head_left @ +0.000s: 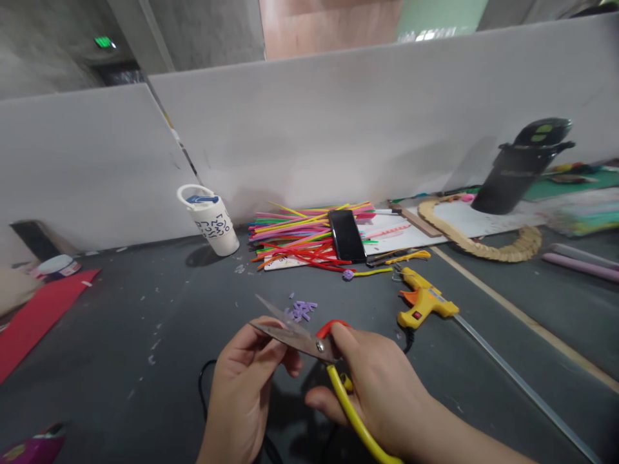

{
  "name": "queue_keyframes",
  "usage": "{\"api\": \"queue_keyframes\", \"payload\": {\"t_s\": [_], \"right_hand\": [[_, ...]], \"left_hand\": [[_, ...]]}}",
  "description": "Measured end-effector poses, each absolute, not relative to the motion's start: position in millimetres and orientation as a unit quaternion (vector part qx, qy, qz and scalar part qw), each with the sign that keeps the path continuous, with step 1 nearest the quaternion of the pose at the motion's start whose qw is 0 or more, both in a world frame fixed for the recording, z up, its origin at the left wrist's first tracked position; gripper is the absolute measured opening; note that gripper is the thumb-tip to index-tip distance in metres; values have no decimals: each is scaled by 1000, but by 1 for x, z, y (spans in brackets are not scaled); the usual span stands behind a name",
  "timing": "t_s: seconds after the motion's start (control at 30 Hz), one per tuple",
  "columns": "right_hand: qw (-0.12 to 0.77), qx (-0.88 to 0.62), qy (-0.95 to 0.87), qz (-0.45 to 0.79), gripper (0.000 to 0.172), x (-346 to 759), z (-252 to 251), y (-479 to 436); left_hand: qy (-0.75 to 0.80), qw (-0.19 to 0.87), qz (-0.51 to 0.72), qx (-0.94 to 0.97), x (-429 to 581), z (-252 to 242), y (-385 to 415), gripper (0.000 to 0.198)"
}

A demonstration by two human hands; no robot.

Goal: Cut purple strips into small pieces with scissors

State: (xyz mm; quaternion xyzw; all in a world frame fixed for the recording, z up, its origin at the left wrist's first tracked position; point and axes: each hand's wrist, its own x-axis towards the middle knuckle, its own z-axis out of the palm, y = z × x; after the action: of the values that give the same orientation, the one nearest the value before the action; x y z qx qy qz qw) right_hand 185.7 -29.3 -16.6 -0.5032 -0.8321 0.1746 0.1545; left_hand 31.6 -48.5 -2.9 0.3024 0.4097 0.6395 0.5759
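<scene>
My right hand [382,380] grips a pair of scissors [297,341] with red and yellow handles. The blades are apart and point left, their tips over my left hand. My left hand [249,380] is closed in a pinch at the lower blade; whatever its fingers hold is hidden. Just beyond the blades lies a small pile of purple cut pieces [302,310]. A yellow stem with a purple tuft [349,275] rests farther back on the dark table [159,309].
A yellow glue gun [425,303] with a long glue stick lies at right. Behind are a black phone [347,236], colourful pipe cleaners [290,225], a white cup [215,222] and a black bottle [517,171]. Red sheet [43,316] lies left; a black cable runs beneath my hands.
</scene>
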Motion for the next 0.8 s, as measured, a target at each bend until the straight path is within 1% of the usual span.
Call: {"api": "queue_keyframes", "payload": {"t_s": [0.07,0.33,0.5,0.67,0.8], "right_hand": [[150,-508,-831,168,57,186,-17,-30],[158,-506,-829,178,61,184,-19,-31],[152,-508,-826,191,60,184,-19,-32],[140,-512,-825,193,64,185,-22,-33],[132,-514,-827,184,62,185,-22,-33]], "left_hand": [[407,576,643,299,32,-3,-48,8],[416,576,639,294,31,-5,-48,10],[410,576,641,298,32,-6,-49,9],[416,579,640,287,33,-5,-48,9],[423,575,641,284,34,-4,-48,9]]}}
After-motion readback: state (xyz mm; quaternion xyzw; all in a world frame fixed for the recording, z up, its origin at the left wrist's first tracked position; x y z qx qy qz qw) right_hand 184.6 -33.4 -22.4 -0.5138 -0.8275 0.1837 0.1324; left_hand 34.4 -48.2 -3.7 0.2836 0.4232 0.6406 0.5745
